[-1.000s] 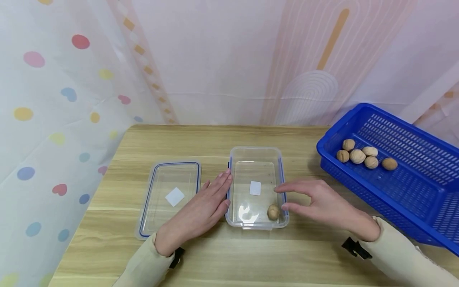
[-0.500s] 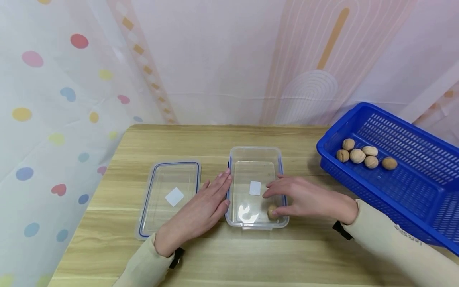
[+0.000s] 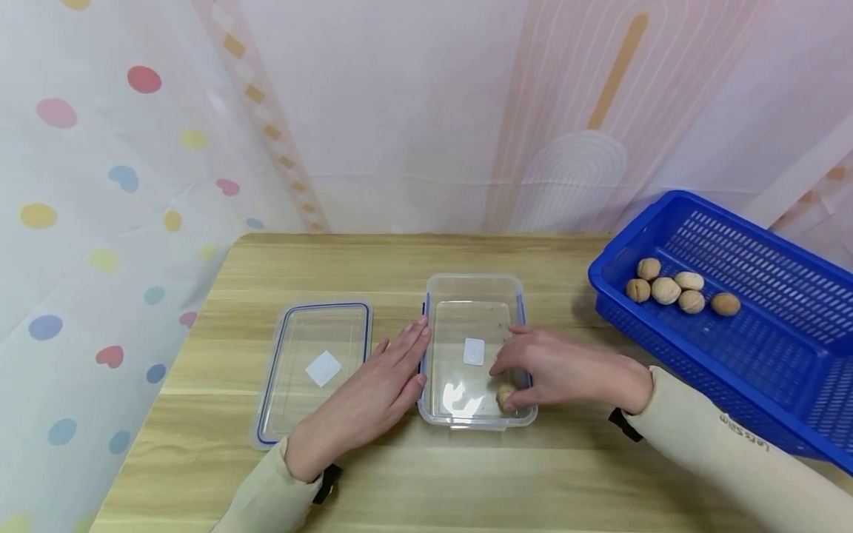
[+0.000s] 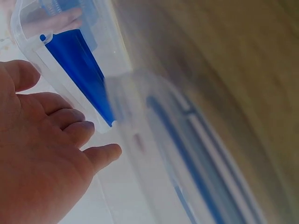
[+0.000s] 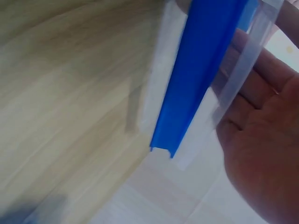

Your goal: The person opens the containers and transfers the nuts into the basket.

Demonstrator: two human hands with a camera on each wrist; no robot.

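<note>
A clear plastic food container (image 3: pixel 473 289) with blue side clips stands open on the table. My left hand (image 3: pixel 376 385) rests against its left side with fingers straight, crossing over the edge of the lid. Inside the container's near right corner lies a walnut (image 3: pixel 504 394), partly hidden by my right hand (image 3: pixel 563 370). That hand reaches over the right wall, its thumb and curled fingers pinching the walnut. In the right wrist view, the blue clip (image 5: pixel 194 70) and clear wall stand before the right hand's fingers, and the walnut is hidden.
The clear lid (image 3: pixel 300 370) with a blue seal and white sticker lies flat left of the container. At the right, a blue plastic basket (image 3: pixel 766 355) holds several walnuts (image 3: pixel 665 291). A patterned cloth (image 3: pixel 400 111) hangs behind the wooden table (image 3: pixel 373 259).
My right hand has moved left over the container's right wall and down to the walnut, its fingers drawing in around it. The left hand stays in place.
</note>
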